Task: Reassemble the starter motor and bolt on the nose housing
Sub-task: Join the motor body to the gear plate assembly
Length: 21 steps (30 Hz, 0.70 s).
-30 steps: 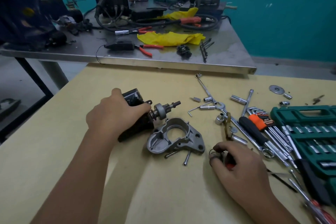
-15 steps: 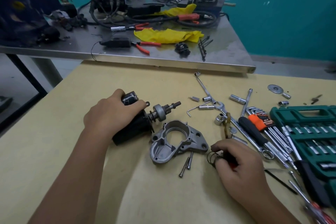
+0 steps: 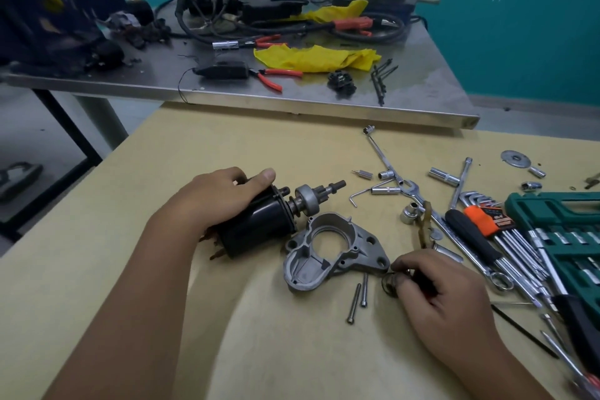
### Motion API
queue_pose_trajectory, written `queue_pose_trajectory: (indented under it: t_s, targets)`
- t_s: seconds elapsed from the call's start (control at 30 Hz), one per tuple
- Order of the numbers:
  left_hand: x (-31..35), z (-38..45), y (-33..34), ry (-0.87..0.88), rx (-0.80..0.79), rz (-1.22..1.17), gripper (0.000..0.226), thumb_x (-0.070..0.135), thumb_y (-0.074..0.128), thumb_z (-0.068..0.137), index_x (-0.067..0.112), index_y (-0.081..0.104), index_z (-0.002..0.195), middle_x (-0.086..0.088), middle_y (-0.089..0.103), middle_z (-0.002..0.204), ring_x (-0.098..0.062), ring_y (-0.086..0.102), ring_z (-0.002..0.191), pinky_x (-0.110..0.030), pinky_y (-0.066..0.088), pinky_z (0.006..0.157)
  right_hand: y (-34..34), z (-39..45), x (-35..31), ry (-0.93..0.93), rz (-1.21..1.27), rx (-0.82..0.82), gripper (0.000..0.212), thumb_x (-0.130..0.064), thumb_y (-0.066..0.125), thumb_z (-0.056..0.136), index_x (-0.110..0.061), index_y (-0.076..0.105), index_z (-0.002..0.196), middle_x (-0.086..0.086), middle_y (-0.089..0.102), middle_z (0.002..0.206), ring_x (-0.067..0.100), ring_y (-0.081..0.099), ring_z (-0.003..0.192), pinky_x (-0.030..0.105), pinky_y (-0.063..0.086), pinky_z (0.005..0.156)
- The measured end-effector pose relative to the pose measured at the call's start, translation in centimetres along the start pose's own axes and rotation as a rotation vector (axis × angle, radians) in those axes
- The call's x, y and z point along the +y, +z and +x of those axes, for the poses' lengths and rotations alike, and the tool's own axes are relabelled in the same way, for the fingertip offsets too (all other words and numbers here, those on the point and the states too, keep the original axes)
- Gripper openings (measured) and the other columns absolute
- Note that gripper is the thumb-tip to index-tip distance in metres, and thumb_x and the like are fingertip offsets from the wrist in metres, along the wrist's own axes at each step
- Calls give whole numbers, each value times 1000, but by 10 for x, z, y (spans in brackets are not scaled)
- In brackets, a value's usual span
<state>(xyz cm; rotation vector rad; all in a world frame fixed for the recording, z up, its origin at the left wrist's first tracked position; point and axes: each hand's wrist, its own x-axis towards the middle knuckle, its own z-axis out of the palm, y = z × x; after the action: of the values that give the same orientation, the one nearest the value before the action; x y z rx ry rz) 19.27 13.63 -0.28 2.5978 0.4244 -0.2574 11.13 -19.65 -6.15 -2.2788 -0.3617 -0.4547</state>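
Observation:
The black starter motor body [image 3: 256, 227] lies on its side on the tan table, its shaft and pinion gear [image 3: 311, 196] pointing right. My left hand [image 3: 220, 196] grips the body from above. The grey aluminium nose housing [image 3: 334, 252] lies flat just right of it, apart from the shaft. Two long bolts [image 3: 358, 297] lie below the housing. My right hand [image 3: 435, 289] rests on the table beside the housing's right corner and pinches a small dark ring [image 3: 389, 282].
Loose sockets, a wrench [image 3: 412, 188], a black screwdriver [image 3: 470, 234] and hex keys [image 3: 506, 230] are spread to the right, next to a green socket case [image 3: 565, 237]. A steel bench [image 3: 292, 94] with pliers, cables and yellow rags stands behind the table.
My left hand rolled the motor body, so more of the black casing shows. The right hand shifted slightly toward the housing's corner, still on the ring. The housing and bolts stay in place.

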Motion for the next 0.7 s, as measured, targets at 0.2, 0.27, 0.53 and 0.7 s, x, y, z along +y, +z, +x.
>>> queue_pose_trajectory:
  t_s: [0.2,0.27,0.53,0.7]
  targets:
    - [-19,-14,-17,628,-187,61,99,84,79,51,70,38,139,20,26,159,-9,28,146,-38,34,112,0,1,0,2,-9,-6,13,-21,67,76,-33,71,81,-19,65,74,6,62,66,33,51,55]
    - [-15,-11,-7,710,-200,75,94,68,84,55,66,42,139,24,26,161,-9,26,147,-38,33,115,1,1,1,9,0,2,13,-21,67,77,-33,71,82,-18,64,73,7,61,64,34,49,55]
    - [-4,-24,17,600,42,54,64,76,65,65,65,43,125,35,45,124,-16,36,108,-40,46,93,-1,2,1,28,96,31,18,-25,56,85,-27,73,89,-18,68,87,3,65,81,22,47,65]
    - [22,-46,34,314,279,180,73,92,35,70,61,30,135,23,50,113,-23,37,97,-36,42,71,1,2,6,55,38,31,17,-17,61,83,-29,73,86,-18,67,82,7,64,77,33,50,64]
